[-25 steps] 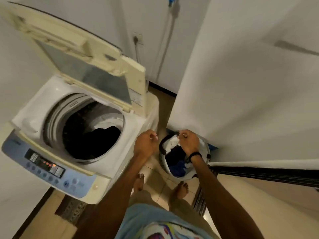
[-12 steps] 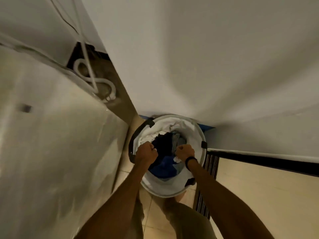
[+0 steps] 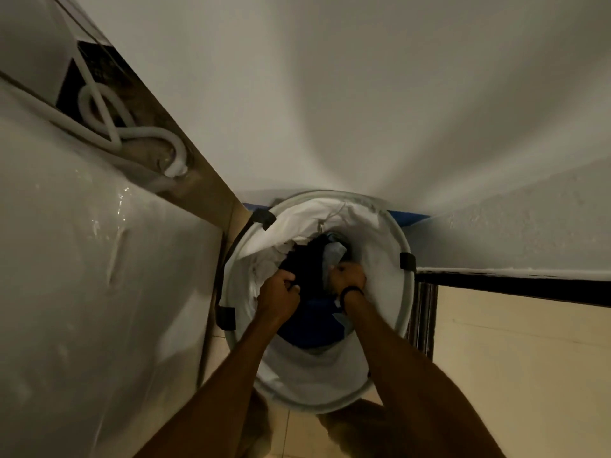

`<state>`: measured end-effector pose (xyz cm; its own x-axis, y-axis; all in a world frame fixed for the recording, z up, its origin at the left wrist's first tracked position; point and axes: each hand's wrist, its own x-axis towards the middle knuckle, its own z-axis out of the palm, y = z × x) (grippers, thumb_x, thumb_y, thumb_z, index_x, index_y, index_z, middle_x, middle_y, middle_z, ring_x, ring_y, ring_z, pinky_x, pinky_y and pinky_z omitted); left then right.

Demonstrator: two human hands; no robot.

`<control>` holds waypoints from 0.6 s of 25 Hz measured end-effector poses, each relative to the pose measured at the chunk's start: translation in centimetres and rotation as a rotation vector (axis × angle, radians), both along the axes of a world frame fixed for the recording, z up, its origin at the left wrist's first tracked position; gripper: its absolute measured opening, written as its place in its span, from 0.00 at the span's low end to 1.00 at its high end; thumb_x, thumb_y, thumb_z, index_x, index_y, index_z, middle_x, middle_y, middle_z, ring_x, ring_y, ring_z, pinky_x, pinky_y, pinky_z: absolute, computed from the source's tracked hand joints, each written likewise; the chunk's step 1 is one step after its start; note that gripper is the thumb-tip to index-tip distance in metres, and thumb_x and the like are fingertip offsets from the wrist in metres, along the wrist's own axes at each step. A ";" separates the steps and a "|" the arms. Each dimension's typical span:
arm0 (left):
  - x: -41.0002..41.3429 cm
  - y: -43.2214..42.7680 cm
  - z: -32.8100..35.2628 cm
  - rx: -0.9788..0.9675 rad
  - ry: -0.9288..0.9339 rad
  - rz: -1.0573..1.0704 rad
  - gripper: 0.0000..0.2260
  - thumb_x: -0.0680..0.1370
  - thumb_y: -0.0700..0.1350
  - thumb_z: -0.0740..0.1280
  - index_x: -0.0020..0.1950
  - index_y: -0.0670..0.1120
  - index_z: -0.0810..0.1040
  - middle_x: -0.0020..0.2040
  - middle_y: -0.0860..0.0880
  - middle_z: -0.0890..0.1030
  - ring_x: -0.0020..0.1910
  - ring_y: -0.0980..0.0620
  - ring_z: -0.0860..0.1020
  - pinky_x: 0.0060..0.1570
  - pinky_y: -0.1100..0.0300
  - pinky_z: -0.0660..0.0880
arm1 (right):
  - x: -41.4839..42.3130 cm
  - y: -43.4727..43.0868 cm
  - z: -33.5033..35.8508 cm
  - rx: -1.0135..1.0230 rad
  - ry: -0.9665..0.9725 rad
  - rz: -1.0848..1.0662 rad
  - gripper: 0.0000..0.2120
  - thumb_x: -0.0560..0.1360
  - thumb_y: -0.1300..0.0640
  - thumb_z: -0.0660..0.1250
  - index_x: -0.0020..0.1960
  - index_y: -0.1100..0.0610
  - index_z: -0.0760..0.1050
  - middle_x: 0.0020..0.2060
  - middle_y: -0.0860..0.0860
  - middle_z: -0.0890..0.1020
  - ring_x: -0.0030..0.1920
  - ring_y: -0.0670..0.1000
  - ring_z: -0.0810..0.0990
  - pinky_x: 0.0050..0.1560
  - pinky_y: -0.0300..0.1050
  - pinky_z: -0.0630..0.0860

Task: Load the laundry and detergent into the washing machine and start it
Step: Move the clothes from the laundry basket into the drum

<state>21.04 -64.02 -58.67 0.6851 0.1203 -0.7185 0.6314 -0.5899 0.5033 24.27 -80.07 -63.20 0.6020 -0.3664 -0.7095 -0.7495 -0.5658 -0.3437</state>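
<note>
A round white laundry basket [image 3: 401,233] with black handle clips stands on the floor between the washing machine and a wall. Inside lie dark clothes [image 3: 309,269], a blue garment [image 3: 310,322] and a pale grey piece [image 3: 334,254]. Both my hands are down in the basket. My left hand [image 3: 279,297] grips the dark clothes with curled fingers. My right hand [image 3: 347,276], with a black band at the wrist, grips the dark and grey cloth beside it. The washing machine's white side [image 3: 82,276] fills the left; its tub and controls are out of view.
A white drain hose [image 3: 132,133] coils on the floor behind the machine. A white wall [image 3: 363,94] stands right behind the basket. A dark-framed ledge [image 3: 512,285] runs along the right. Tiled floor [image 3: 297,431] shows under the basket.
The view dropped from the open washer to the basket. Both hands went from the basket rim down inside and took hold of the clothes.
</note>
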 end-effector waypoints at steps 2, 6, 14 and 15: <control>-0.4 -0.1 3.3 0.000 0.018 -0.002 0.17 0.77 0.37 0.69 0.65 0.41 0.74 0.57 0.41 0.80 0.59 0.42 0.78 0.57 0.60 0.71 | -1.7 0.3 5.5 0.097 -0.080 -0.091 0.11 0.76 0.56 0.68 0.35 0.54 0.78 0.36 0.56 0.80 0.41 0.54 0.79 0.47 0.48 0.78; -0.5 -0.2 11.1 -0.045 0.052 -0.133 0.34 0.72 0.40 0.73 0.75 0.45 0.62 0.71 0.40 0.71 0.67 0.39 0.73 0.65 0.45 0.74 | -6.8 1.1 17.6 0.229 -0.223 -0.198 0.04 0.74 0.58 0.72 0.44 0.56 0.85 0.38 0.50 0.83 0.40 0.49 0.81 0.46 0.44 0.79; -0.7 -0.2 30.4 -0.091 -0.231 -0.194 0.11 0.78 0.37 0.67 0.60 0.38 0.77 0.57 0.37 0.81 0.58 0.38 0.78 0.54 0.55 0.72 | -8.9 1.6 38.4 0.387 -0.507 -0.169 0.07 0.76 0.58 0.70 0.53 0.49 0.82 0.45 0.42 0.84 0.47 0.38 0.82 0.50 0.32 0.78; -0.8 0.2 31.9 -0.090 -0.272 -0.174 0.07 0.78 0.36 0.66 0.54 0.38 0.78 0.51 0.37 0.82 0.53 0.39 0.79 0.49 0.55 0.72 | -8.6 1.6 40.0 0.361 -0.514 -0.172 0.09 0.76 0.58 0.70 0.55 0.50 0.80 0.48 0.43 0.83 0.49 0.39 0.81 0.50 0.30 0.77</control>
<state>20.24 -63.82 -26.80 0.8580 -0.0705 -0.5087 0.3605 -0.6228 0.6944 15.72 -78.46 -23.16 0.8516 -0.2803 -0.4430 -0.5082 -0.2338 -0.8289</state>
